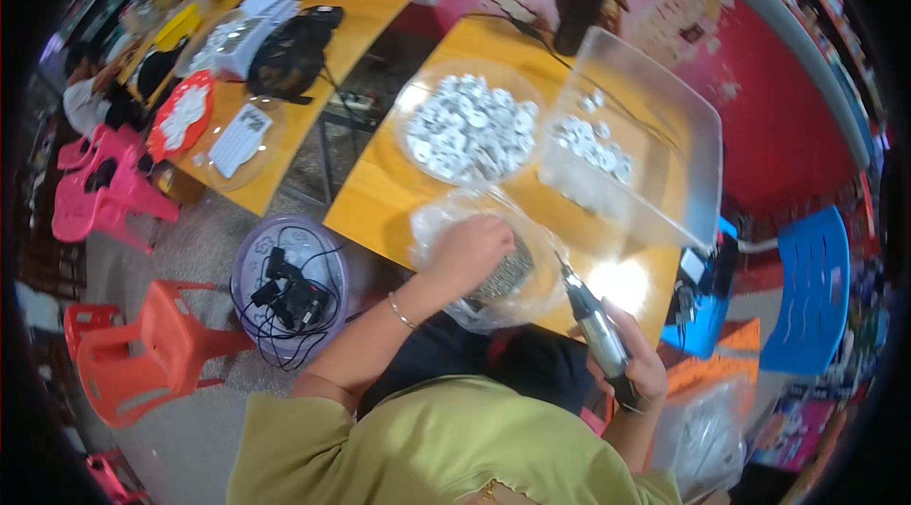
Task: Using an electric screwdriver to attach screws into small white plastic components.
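My right hand [634, 363] is wrapped around an electric screwdriver [598, 334], grey and green-black, its thin bit tilted up and toward the left. My left hand [479, 247], with a bracelet at the wrist, is in a clear plastic bag [441, 217]. Its curled fingers touch a heap of tiny dark-grey metal pieces [508, 275], probably screws. What the fingertips pinch is hidden. Beyond the bag stands a clear round tray [410, 92] heaped with white disc-shaped parts [472, 128]. Right of it, a large translucent bin [664, 163] lies with more white parts [593, 146] in it.
A black cylindrical object [582, 11] stands at the table's far edge. Left of me, a purple basin [249, 263] holds black adapters and cables. Orange chairs [166, 344] and a blue chair [807, 291] stand around. Another person [85, 97] sits far left by a second table [365, 16].
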Available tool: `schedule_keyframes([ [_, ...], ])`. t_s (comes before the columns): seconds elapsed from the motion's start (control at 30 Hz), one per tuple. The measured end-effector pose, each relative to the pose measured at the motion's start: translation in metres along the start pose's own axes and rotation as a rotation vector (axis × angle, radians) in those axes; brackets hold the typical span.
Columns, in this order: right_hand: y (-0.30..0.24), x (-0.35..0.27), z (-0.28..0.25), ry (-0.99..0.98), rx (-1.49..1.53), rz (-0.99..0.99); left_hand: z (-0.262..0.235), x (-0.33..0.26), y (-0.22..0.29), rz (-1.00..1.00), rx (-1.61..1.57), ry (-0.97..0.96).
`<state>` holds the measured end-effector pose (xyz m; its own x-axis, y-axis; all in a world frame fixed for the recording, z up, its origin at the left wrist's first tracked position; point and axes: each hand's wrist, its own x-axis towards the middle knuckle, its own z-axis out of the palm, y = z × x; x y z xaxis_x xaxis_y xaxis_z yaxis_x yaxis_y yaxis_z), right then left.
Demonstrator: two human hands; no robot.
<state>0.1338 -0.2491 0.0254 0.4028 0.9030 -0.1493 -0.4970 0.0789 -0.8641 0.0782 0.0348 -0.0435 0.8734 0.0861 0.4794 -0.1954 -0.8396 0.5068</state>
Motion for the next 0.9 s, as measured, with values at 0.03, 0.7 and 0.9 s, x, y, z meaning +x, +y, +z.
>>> schedule_keyframes([
  [0.03, 0.000, 0.001, 0.001, -0.005, -0.003, -0.001, 0.001, 0.002, 0.002, -0.225, -0.177, -0.073],
  [0.7, 0.022, 0.013, 0.020, -0.049, -0.069, 0.003, -0.003, -0.003, 0.025, -0.869, -1.670, 0.059],
  [0.9, 0.022, 0.012, 0.021, -0.054, -0.064, 0.006, 0.001, -0.009, 0.019, -0.857, -1.620, 0.166],
])
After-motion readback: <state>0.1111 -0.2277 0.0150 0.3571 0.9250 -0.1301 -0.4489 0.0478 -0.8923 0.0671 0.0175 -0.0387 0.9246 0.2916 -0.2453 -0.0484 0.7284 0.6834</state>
